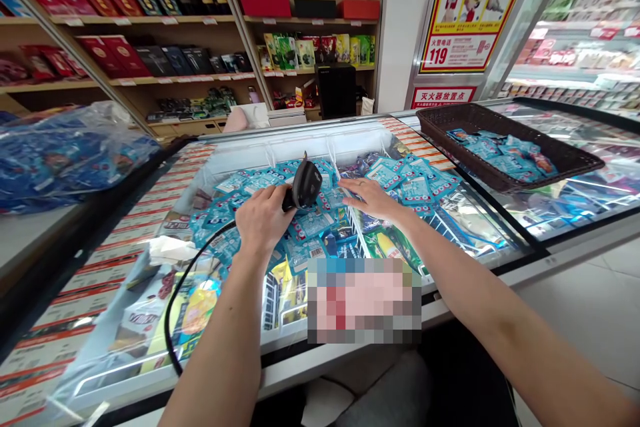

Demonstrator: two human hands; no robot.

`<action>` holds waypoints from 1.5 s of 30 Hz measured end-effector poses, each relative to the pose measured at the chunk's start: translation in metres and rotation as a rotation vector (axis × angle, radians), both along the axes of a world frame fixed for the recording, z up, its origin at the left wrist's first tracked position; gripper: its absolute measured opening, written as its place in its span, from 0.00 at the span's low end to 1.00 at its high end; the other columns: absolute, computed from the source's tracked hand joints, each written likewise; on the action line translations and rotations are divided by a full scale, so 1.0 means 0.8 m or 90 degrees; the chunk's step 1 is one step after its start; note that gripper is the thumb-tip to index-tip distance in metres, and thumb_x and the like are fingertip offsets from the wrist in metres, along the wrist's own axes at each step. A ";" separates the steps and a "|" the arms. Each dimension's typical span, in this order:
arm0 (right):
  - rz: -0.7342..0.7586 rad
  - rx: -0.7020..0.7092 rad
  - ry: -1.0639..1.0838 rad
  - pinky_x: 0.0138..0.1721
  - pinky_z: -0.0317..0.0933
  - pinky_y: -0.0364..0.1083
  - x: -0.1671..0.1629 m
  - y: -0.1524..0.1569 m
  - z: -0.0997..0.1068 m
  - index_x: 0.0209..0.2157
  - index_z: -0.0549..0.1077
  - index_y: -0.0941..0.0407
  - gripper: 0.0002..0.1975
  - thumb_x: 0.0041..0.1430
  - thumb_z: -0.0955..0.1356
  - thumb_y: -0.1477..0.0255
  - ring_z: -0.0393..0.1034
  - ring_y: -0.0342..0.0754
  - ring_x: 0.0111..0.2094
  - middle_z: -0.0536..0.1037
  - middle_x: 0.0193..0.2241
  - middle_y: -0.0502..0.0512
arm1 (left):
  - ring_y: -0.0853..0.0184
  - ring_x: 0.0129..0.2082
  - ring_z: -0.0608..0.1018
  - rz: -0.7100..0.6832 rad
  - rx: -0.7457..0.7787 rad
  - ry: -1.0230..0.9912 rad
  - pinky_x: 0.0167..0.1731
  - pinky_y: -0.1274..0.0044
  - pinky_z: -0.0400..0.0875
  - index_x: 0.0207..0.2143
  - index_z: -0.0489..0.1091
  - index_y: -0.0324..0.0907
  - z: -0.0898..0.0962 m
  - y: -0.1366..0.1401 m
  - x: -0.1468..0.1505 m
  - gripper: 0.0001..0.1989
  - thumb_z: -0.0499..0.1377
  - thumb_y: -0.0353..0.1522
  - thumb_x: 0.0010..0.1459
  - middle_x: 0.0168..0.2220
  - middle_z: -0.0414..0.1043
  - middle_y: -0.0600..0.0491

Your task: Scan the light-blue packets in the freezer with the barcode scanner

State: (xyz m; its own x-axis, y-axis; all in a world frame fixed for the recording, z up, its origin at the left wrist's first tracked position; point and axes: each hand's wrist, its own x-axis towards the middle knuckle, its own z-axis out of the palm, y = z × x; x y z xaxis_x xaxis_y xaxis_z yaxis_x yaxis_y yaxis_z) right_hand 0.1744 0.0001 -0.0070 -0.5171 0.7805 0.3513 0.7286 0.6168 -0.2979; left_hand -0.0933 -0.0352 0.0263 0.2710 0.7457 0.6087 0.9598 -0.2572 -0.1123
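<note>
My left hand (263,219) is wrapped round the handle of a black barcode scanner (307,185), whose head points away from me. A black cable (186,280) runs from it down toward the freezer's front edge. To the right, my right hand (369,197) is stretched out with its fingers apart, just over the small blue packets (323,223); whether it touches them I cannot tell. Many such packets lie spread over the glass top of the chest freezer (295,373), and several show a printed barcode. More of them lie right of my right hand.
A brown woven basket (505,177) with blue packets stands on the freezer at the right. At the left lies a large clear plastic bag (70,160) of blue packets. Shelves (220,19) of boxes and bottles stand behind. Price labels (107,247) line the left edge.
</note>
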 end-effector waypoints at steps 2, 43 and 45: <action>0.044 0.003 -0.022 0.58 0.49 0.54 0.000 -0.001 0.001 0.60 0.60 0.47 0.28 0.60 0.63 0.54 0.57 0.51 0.58 0.63 0.60 0.49 | 0.58 0.43 0.74 0.005 -0.005 -0.003 0.30 0.72 0.61 0.46 0.69 0.45 0.000 0.000 0.000 0.16 0.53 0.39 0.57 0.40 0.75 0.49; -0.237 -0.019 0.279 0.35 0.59 0.48 0.016 0.021 -0.017 0.56 0.51 0.54 0.29 0.53 0.64 0.70 0.63 0.48 0.29 0.66 0.30 0.50 | 0.60 0.39 0.75 -0.148 -0.021 0.116 0.29 0.73 0.61 0.44 0.68 0.45 -0.001 -0.001 0.015 0.14 0.52 0.39 0.58 0.36 0.74 0.51; -0.237 -0.020 0.266 0.35 0.58 0.48 0.016 0.019 -0.016 0.56 0.51 0.55 0.29 0.53 0.64 0.70 0.63 0.47 0.28 0.66 0.29 0.50 | 0.60 0.40 0.75 -0.157 -0.030 0.116 0.30 0.73 0.62 0.44 0.68 0.45 -0.002 -0.001 0.016 0.14 0.52 0.39 0.58 0.36 0.74 0.51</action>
